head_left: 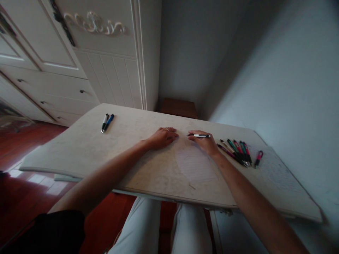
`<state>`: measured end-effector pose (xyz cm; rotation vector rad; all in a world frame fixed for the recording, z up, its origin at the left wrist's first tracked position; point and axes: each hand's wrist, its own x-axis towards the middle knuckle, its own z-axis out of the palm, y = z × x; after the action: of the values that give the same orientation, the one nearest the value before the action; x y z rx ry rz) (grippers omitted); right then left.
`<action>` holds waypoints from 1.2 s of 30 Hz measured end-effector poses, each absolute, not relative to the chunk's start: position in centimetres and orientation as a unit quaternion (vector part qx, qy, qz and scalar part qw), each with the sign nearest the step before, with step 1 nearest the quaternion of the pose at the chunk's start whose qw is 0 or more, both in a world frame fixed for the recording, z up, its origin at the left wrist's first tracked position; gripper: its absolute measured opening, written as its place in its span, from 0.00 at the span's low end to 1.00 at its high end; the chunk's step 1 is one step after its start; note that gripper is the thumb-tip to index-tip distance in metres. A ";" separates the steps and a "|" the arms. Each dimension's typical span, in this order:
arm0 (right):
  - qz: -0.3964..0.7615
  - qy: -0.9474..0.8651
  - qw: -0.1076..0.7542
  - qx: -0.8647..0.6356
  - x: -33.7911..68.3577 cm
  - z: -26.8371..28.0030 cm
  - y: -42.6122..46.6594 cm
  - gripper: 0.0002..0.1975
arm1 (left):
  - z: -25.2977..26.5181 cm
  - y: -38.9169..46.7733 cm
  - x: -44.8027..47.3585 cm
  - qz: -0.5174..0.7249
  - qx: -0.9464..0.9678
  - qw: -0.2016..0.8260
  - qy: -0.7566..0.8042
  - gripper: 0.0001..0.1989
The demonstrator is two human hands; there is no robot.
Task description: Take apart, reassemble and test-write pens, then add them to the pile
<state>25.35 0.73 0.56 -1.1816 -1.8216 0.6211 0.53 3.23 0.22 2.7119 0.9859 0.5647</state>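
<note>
My right hand [205, 141] is closed around a white and black pen [199, 135], held nearly level just over the table, its tip pointing left. Palm down on the table [148, 173], my left hand [163, 137] lies with its fingers stretched toward the pen tip; a ring shows on one finger and nothing is in the hand. Below and between the hands is a pale patch with faint lines [194, 164]; whether it is paper or a mark on the surface I cannot tell.
A white pen [104, 121] and a blue pen [108, 123] lie at the table's far left. Several coloured pens [239, 151] fan out at right, with a pink pen [259, 158] apart from them. A white cabinet [113, 77] and a wall [291, 91] border the table.
</note>
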 end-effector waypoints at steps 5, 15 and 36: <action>0.323 -0.734 0.383 -0.459 25.0 1.0 0.1 0.16 | 0.2 3.3 0.5 0.193 0.918 0.098 0.332 0.17; 0.230 -0.668 0.443 -0.552 26.6 1.4 0.7 0.23 | 0.2 3.3 0.5 0.192 0.918 0.106 0.331 0.17; 0.470 -0.525 0.550 -0.448 26.5 1.2 1.5 0.56 | 0.0 4.2 -0.5 0.204 0.917 0.159 0.305 0.19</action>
<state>26.53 1.54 1.20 -1.0609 -1.2432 1.1135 -0.51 4.21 0.03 2.6197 0.8714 0.5820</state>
